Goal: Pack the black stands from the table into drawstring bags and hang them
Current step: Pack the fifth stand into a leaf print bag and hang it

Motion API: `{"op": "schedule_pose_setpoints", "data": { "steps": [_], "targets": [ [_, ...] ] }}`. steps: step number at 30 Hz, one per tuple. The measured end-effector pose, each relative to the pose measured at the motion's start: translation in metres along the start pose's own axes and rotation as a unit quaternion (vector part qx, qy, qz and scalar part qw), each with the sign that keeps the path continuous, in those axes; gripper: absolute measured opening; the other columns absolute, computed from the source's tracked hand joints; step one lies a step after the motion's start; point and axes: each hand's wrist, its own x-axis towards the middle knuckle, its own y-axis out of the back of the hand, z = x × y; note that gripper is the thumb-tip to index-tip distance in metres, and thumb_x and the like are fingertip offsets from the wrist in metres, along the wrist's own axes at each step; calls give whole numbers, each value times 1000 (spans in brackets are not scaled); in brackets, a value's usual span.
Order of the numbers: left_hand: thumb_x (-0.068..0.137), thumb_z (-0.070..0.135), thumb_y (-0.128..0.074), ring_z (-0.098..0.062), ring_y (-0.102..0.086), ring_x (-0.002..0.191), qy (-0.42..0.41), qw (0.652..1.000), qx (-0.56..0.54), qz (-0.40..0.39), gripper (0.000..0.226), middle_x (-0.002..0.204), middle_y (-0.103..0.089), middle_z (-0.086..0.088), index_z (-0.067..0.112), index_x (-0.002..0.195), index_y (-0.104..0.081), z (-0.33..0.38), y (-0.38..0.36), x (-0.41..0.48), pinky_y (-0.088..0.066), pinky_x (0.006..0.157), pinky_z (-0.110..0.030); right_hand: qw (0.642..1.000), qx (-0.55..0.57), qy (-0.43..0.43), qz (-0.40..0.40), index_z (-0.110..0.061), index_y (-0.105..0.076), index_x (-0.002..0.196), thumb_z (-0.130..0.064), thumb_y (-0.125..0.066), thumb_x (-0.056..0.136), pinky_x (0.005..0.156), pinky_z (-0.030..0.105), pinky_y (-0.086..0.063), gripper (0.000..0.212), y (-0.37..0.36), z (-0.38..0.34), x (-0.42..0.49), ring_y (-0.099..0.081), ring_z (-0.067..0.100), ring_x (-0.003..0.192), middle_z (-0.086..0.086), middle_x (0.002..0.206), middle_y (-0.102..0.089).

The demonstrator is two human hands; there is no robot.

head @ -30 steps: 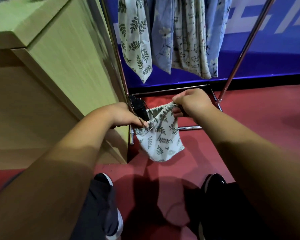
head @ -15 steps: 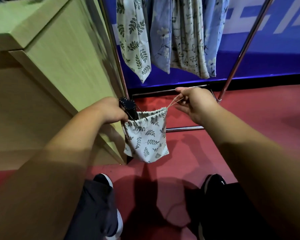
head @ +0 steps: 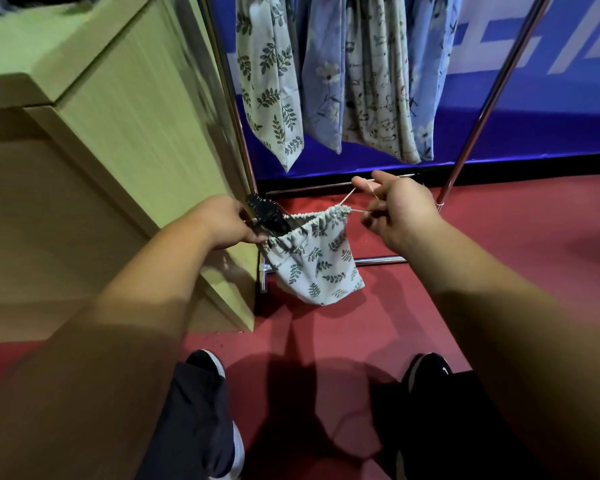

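Drawstring bag (head: 317,261): pale cloth printed with dark green leaf sprigs, hanging free with its gathered mouth uppermost and partly drawn. Black stand (head: 267,216): lodged in the mouth at the bag's 10 o'clock, upper end protruding and tilted toward 11 o'clock. Cord (head: 359,211): two thin strands stretched from the mouth's 2 o'clock corner, pinched by the right hand (head: 400,216); the left hand (head: 222,225) grips the mouth at 9 o'clock. Hung bags (head: 271,81), leaf-printed and blue floral, dangle at 12 o'clock.
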Motion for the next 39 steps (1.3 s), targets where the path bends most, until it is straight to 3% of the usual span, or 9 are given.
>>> {"op": "schedule_pose_setpoints", "data": {
  "steps": [3, 6, 10, 16, 21, 29, 31, 36, 39],
  "targets": [
    [84, 37, -87, -23, -47, 59, 12, 997, -68, -33, 35, 67, -55, -4, 15, 77, -61, -1, 3, 0, -34, 52, -28, 998, -58, 13, -2, -23, -63, 119, -12, -54, 98, 59, 28, -41, 25, 2, -4, -3, -27, 9, 50, -7, 111, -82],
    [91, 19, -67, -24, -39, 54, 40, 992, -110, -48, 14, 69, -49, -10, 14, 80, -60, -3, 3, 0, -32, 50, -24, 991, -129, 27, -12, -32, -65, 126, -13, -72, 83, 55, 27, -36, 48, 3, -3, -1, -29, 10, 49, -7, 102, -80],
    [94, 12, -56, -23, -37, 51, 67, 991, -104, -43, 10, 66, -47, -12, 6, 90, -63, -3, 3, 0, -32, 47, -24, 967, -240, 43, -71, -23, -71, 134, -17, -55, 89, 52, 28, -27, 48, 1, -1, -3, -30, 14, 50, 0, 72, -70],
    [97, 21, -48, -12, -19, 45, 161, 928, -307, -137, 31, 56, -32, 5, 23, 67, -40, 8, 2, -4, -12, 46, -20, 796, -579, 166, -53, -16, -82, 91, -37, -55, 91, 84, 32, -53, 34, -3, 8, -24, -68, 23, 85, 1, 77, -76],
    [95, 30, -48, -14, -33, 48, 194, 883, -401, -146, 44, 60, -41, 3, 27, 54, -31, 6, 6, 0, -23, 43, -18, 648, -750, 114, -69, -7, -54, 64, -20, -52, 88, 65, 29, -38, 27, -8, 10, -32, -48, 23, 60, 9, 67, -51],
    [99, 25, -56, -17, -50, 56, 197, 897, -385, -88, 38, 76, -59, -9, 20, 64, -43, 12, 5, -1, -36, 49, -20, 586, -780, 108, -190, 0, -66, 78, -8, -59, 90, 63, 32, -39, 16, -11, 9, -39, -61, 35, 83, 19, 84, -69],
    [98, 23, -58, -15, -44, 55, 183, 907, -377, -45, 30, 78, -54, -5, 18, 70, -47, 13, 4, -1, -35, 50, -22, 619, -742, 128, -223, -4, -77, 93, -3, -59, 92, 72, 29, -40, 18, -12, 3, -42, -62, 25, 94, 10, 99, -72],
    [89, 34, -61, -16, -55, 71, 138, 908, -395, 8, 22, 81, -69, 5, 25, 69, -57, 19, 12, -8, -40, 78, -39, 811, -535, 140, -194, -19, -66, 60, 11, -54, 83, 63, 20, -44, 40, -9, 1, -37, -54, 11, 66, -5, 69, -66],
    [91, 31, -56, -11, -60, 78, 86, 870, -485, 6, 25, 86, -72, 5, 25, 67, -59, 25, 19, -12, -43, 87, -40, 853, -462, 178, -163, -18, -69, 60, 13, -51, 79, 64, 21, -46, 41, -6, 8, -33, -57, 17, 74, 8, 80, -69]
  ]
}}
